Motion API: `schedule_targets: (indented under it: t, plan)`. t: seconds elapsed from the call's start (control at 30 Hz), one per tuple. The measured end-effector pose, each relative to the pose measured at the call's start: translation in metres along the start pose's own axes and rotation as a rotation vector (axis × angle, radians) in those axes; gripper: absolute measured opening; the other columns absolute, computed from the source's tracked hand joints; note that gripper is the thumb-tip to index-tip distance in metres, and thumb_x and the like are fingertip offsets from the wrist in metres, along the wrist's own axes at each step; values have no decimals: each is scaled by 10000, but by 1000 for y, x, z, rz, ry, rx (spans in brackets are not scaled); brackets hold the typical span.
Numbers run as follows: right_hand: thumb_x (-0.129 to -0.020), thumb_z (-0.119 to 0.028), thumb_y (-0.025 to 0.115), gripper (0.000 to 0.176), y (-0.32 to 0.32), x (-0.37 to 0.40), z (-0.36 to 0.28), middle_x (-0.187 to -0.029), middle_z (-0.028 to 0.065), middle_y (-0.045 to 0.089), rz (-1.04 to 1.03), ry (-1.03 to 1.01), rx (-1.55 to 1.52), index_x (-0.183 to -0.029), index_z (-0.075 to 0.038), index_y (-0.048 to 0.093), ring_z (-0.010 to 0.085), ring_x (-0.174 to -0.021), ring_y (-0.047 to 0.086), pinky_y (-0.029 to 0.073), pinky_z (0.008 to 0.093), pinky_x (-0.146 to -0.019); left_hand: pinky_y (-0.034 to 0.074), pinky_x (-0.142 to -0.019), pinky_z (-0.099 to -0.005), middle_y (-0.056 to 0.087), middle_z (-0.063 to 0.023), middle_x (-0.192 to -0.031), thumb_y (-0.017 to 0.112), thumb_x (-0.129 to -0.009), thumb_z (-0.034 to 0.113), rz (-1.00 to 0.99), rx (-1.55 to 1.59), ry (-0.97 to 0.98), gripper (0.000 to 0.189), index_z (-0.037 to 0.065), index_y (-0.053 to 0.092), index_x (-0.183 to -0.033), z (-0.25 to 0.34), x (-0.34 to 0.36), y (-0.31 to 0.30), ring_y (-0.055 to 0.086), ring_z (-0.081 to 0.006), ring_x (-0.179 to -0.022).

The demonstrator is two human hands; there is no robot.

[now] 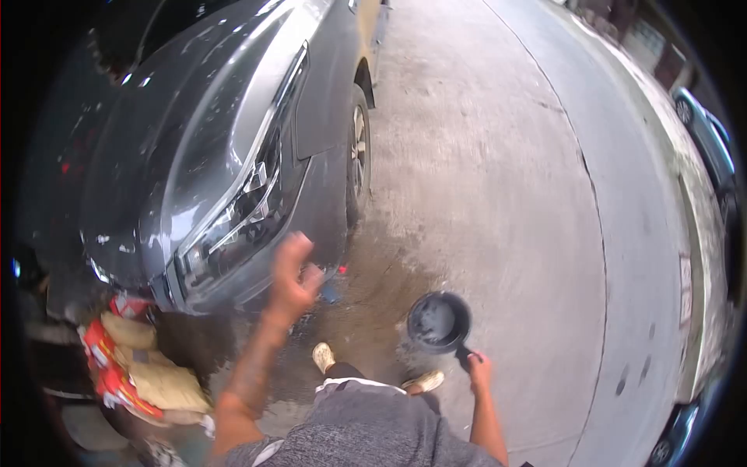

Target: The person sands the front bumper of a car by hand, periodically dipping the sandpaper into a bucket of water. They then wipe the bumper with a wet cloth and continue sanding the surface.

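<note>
Pale concrete point(467, 171) runs broad along the wheel side of the dark grey car point(187, 140), which I'll take as my mark. It stretches from the car's front wheel point(358, 152) out to a thin dark seam point(585, 167), where the smoother grey road point(646, 233) begins; on the road's far side from the car stands a low wall point(689, 311), with a blue car point(704, 128) past it. So there is plenty of width on that side. The tight side is at the car's nose: red-and-tan sacks point(159, 377) lie in a heap close under the bumper, and the left arm passes between them and the car's front corner.

The person stands just off that corner, pale shoes point(323, 356) pointing toward the car, by a wet brown patch point(381, 292) that spreads from near the wheel. The dipper point(440, 323) is out from the car's front corner, on the wheel side, well apart from the bodywork. It is dark and round, with a short handle, its inside greyish and wet-looking with paler streaks. The right hand point(480, 370) grips that handle. The left hand point(296, 276), slightly blurred, is loosely curled with nothing visible in it, before the headlight point(241, 206); I can't tell whether it touches the car.
</note>
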State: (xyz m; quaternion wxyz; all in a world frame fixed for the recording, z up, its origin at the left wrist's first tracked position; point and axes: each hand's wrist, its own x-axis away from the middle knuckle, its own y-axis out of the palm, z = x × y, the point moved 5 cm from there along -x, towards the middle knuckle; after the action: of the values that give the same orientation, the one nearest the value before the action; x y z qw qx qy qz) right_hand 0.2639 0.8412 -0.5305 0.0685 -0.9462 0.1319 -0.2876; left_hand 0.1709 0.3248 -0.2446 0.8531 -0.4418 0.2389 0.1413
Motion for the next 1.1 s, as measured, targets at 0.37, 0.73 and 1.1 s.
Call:
schedule_targets:
  t: [0.37,0.73,1.1]
  plan:
    - [-965,-228,669,289,132,-35,-181,-1013,52,707,-1156,34,60,-1143,-1,664,130,-931,649,499,281,-853,539,-846,-396,697,-166,-1083,813,-801,355,-237,618,-802,593,18,609,-1244,125,130,223,691,-271,-972]
    - [-971,-331,671,411,110,-124,-252,-1100,42,691,-1224,10,543,-1250,-34,615,146,-988,645,494,300,-850,491,-712,-316,651,-22,-814,837,-758,315,-175,937,-967,374,31,670,-935,120,93,291,591,-118,-786]
    - [-962,-252,646,309,182,-328,-199,-1042,68,724,-1518,-147,1358,-1184,-39,663,154,-924,678,520,317,-796,535,-693,-298,709,-61,-904,775,-813,150,867,716,-1751,329,1,689,-1093,216,268,342,669,-134,-782]
